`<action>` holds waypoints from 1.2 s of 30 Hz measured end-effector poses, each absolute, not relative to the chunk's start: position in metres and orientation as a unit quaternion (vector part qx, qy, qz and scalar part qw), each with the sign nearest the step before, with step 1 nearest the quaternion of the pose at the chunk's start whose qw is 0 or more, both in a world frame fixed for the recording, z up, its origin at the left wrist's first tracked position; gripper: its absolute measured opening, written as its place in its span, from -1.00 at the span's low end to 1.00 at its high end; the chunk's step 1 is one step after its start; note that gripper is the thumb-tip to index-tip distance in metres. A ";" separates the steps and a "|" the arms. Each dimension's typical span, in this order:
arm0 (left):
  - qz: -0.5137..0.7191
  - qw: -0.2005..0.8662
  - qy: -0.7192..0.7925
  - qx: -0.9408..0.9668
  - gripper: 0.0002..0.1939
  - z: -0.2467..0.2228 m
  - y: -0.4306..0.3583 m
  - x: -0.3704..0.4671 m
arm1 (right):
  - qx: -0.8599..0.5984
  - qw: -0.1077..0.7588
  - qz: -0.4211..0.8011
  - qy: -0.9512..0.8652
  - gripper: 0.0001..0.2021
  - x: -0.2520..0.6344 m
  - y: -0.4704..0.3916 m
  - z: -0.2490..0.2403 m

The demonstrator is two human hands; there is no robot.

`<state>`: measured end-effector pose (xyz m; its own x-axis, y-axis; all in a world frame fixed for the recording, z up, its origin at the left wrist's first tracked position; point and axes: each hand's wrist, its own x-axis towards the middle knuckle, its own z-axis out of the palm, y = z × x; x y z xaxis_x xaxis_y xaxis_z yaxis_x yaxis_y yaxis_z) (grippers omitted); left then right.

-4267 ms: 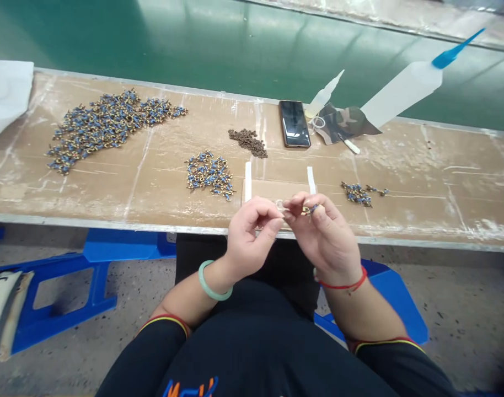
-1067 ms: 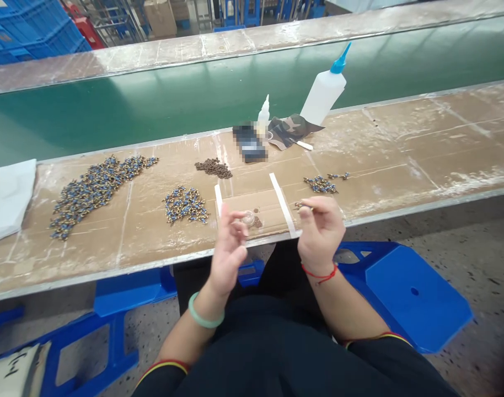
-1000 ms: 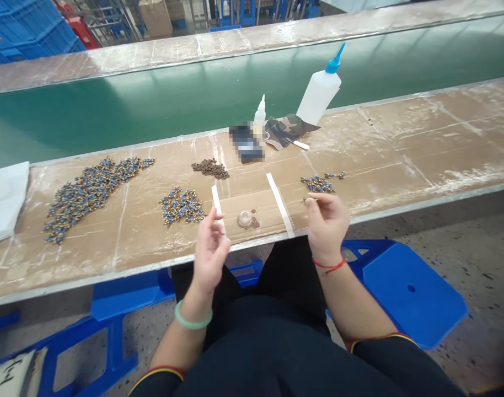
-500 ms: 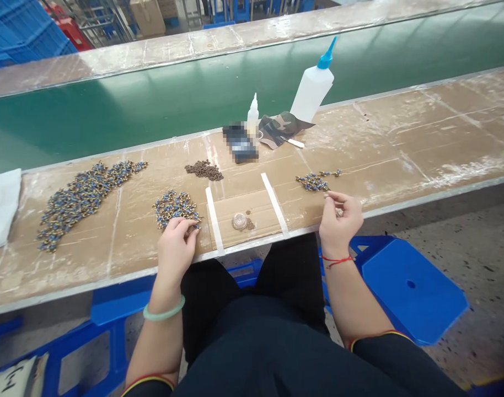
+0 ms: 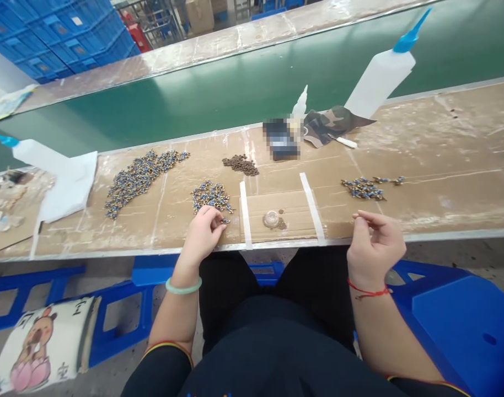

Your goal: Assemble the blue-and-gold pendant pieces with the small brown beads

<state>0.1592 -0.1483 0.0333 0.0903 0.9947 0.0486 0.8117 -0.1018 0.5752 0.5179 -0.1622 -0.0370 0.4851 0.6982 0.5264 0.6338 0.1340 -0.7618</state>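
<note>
My left hand is pinched at the near edge of a small pile of blue-and-gold metal pieces. A single blue-and-gold piece shows at its thumb and fingertip. My right hand is closed in a pinch over the table's front edge, below a smaller group of the same pieces; what its fingertips hold is too small to make out. Between the hands, a small round clear dish sits on a cardboard pad, with brown bits beside it.
Brown pellets lie heaped behind the pad. A larger heap of blue-and-gold pieces spreads to the left. Farther back are a dark blurred object, a small bottle, camouflage cloth and a large white bottle. A blue stool stands right.
The view has swung left, so the table things appear farther right. My right hand has drawn back from the right-hand group toward the front edge. My left hand stays by its pile.
</note>
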 end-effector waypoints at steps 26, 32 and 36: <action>0.543 0.199 0.385 0.719 -0.86 0.038 -0.205 0.259 | -0.366 0.587 0.269 -0.670 -0.84 0.418 -0.203 0.023; 0.470 0.597 0.405 0.509 -0.61 0.040 -0.203 0.257 | -0.329 0.602 0.172 -0.707 -0.73 0.424 -0.199 0.029; 0.405 0.644 0.429 0.486 -0.43 0.043 -0.200 0.258 | -0.290 0.588 0.180 -0.734 -0.76 0.425 -0.196 0.032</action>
<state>0.2585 -0.2003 0.0432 0.3035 0.9394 -0.1591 -0.1042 0.1987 0.9745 0.4254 -0.1959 0.0321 -0.1410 0.6365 0.7583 0.2144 0.7674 -0.6043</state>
